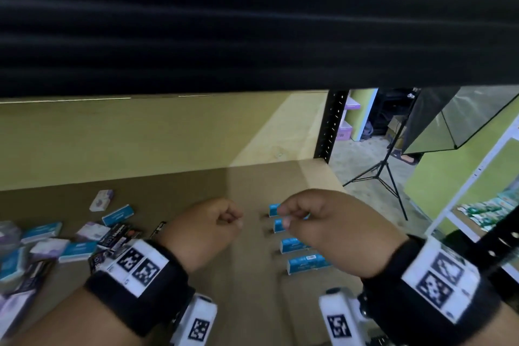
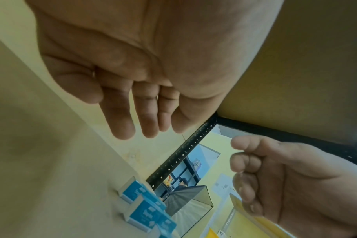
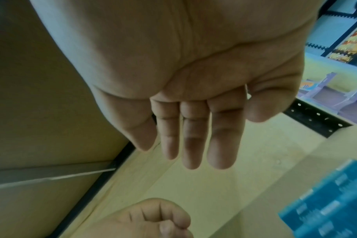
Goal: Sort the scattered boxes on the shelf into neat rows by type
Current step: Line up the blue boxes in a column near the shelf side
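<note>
A: Scanning from the left: what lies on the shelf (image 1: 174, 236) there?

B: Scattered boxes (image 1: 70, 239), a loose heap at the left edge. Blue-and-white, pale purple and dark ones mixed, lying flat, long axes every which way. One pale purple box (image 1: 101, 200) sits apart, farther back, tilted on a diagonal. One blue box (image 1: 118, 215) lies just right of it, also skewed.

A: Then the hands?

B: Left hand (image 1: 207, 230) mid-shelf, above the board, holding nothing. The head view shows its fingers curled under; its wrist view shows them hanging loose, nearly straight. Right hand (image 1: 323, 230) just to its right, apart from it, fingers loosely bent, also empty. Both wrists carry black straps with printed markers.

A: What does the right hand cover?

B: The row of blue boxes (image 1: 297, 246). Four show, one behind another, running front to back. Each stands on a long edge, long axis left to right, blue faces toward the front of the shelf. The hand hides the right ends of the back two. Whether it touches them, I cannot tell.

A: Farther right?

B: Black perforated upright (image 1: 332, 123) at the shelf's back right corner. Beyond it, a light stand (image 1: 384, 174) with a softbox on the floor.
</note>
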